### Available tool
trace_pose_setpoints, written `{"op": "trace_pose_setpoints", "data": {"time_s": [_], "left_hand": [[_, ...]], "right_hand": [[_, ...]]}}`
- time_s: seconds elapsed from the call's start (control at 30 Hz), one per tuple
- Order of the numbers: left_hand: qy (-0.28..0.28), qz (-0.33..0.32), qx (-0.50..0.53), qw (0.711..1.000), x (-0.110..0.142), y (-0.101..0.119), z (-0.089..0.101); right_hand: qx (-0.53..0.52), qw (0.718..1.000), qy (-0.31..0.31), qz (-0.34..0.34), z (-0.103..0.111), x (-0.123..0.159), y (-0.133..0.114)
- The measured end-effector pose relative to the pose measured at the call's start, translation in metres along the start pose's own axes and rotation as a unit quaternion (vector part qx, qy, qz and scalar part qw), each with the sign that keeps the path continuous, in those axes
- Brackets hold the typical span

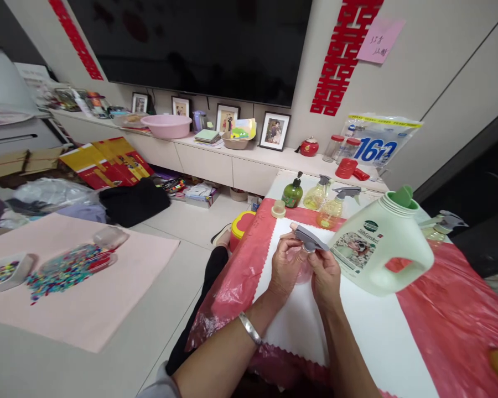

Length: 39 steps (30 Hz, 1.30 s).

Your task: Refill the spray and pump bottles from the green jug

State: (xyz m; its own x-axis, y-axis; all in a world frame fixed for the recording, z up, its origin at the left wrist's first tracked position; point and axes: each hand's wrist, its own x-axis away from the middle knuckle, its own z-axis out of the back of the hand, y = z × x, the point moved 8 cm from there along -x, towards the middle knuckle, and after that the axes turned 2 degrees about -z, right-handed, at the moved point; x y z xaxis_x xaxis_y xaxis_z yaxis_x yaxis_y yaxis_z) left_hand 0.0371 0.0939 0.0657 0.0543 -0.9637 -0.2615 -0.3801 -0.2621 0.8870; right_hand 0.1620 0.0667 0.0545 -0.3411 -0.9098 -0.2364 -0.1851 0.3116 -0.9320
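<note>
Over the white sheet on the table, my left hand (286, 264) and my right hand (326, 270) are both closed around a spray bottle. Its grey trigger head (311, 240) points up and to the left, and its clear, pinkish body (304, 272) shows between my hands. My fingers partly hide the collar, so I cannot tell how far the head is screwed on. Just right of my hands stands a large pale green jug (379, 243) with its mouth uncapped and a green piece in it. A small translucent cap (278, 208) sits beyond my left hand.
Behind the hands are a green pump bottle (292, 191) and two spray bottles, one yellowish (316, 193) and one amber (331, 210). Another spray bottle (439, 228) stands behind the jug. Red plastic (452, 298) covers the table. Colourful beads (66, 271) lie on a pink surface at left.
</note>
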Motion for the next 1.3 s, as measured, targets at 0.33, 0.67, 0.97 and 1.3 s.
{"op": "trace_pose_setpoints", "data": {"time_s": [0.33,0.67,0.97,1.3], "left_hand": [[0.002,-0.024,-0.036,0.999,-0.001,0.0,-0.001],[-0.024,-0.013,-0.034,0.999,-0.001,0.002,0.001],[-0.015,0.011,0.001,1.0,-0.004,-0.006,-0.003],[-0.013,0.006,-0.015,1.0,-0.002,0.001,-0.001]], "right_hand": [[0.01,0.999,-0.044,-0.01,0.0,-0.004,0.003],[0.01,1.0,-0.007,0.007,-0.004,-0.001,-0.005],[0.016,0.998,-0.067,-0.012,-0.005,-0.005,-0.004],[-0.012,0.999,-0.038,-0.001,-0.013,0.0,-0.01]]}}
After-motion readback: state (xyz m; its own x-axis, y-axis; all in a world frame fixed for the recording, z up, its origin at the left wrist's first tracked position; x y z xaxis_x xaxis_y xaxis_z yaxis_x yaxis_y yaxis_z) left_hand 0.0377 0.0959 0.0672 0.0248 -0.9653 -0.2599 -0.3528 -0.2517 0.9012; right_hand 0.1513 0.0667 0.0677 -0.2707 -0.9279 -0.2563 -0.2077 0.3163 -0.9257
